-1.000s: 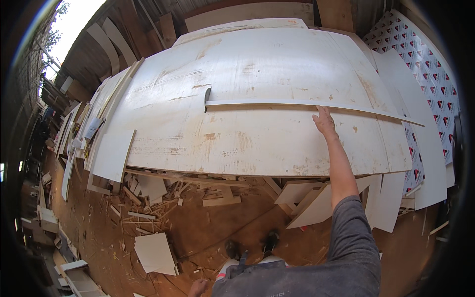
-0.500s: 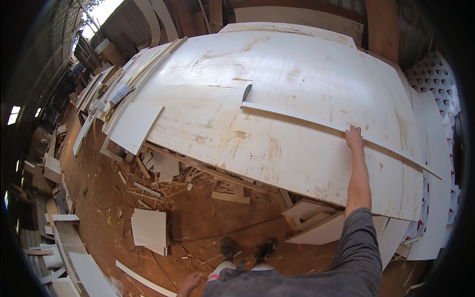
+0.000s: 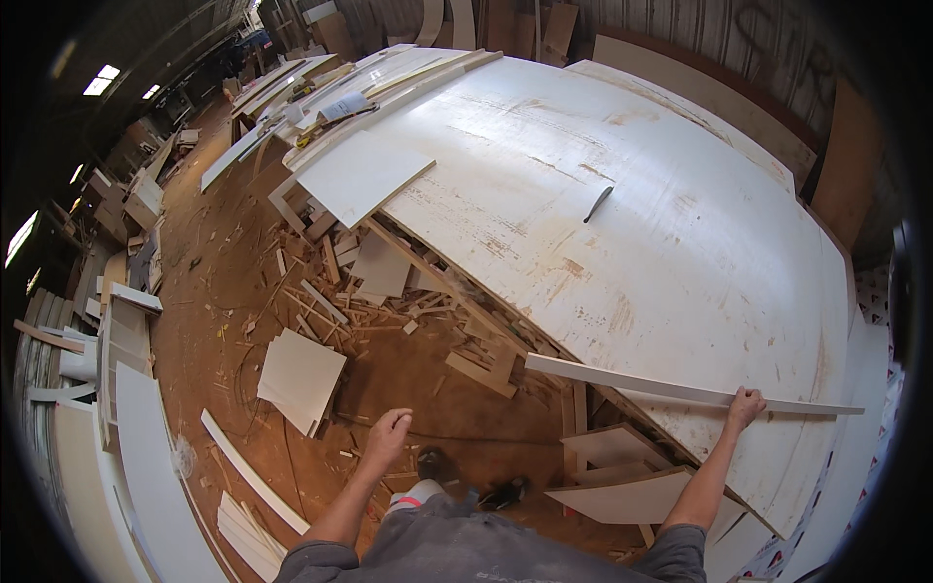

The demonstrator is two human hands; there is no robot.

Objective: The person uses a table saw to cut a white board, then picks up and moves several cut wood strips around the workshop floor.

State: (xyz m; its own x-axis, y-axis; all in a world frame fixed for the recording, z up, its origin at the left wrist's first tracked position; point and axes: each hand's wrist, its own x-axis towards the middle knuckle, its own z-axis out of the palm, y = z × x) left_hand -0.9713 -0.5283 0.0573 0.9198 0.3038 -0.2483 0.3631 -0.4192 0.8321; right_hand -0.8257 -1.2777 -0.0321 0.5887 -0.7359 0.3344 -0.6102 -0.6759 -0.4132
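My right hand [image 3: 746, 407] grips a long, narrow white board strip [image 3: 641, 382] near its right part, with the fingers closed round it. The strip lies across the near right side of the large, scuffed white worktop [image 3: 466, 194], and its left end juts past the front edge. A thin dark piece, perhaps a tool [image 3: 597, 205], rests on the worktop farther off; its kind is too small to make out. My left hand [image 3: 389, 433] hangs above the floor in front of me, fingers curled in, with nothing visible in it.
A loose white panel [image 3: 364, 182] overhangs the worktop's left corner. Wood offcuts [image 3: 340, 282] litter the brown floor, beside a small stack of white panels [image 3: 301, 381]. Cut boards [image 3: 622, 497] lean under the worktop at right. Long white sheets [image 3: 160, 466] lie at left.
My right hand has drawn the strip nearer, away from the dark piece, which stays on the worktop. My left hand has risen further into view. The whole view has swung to the right.
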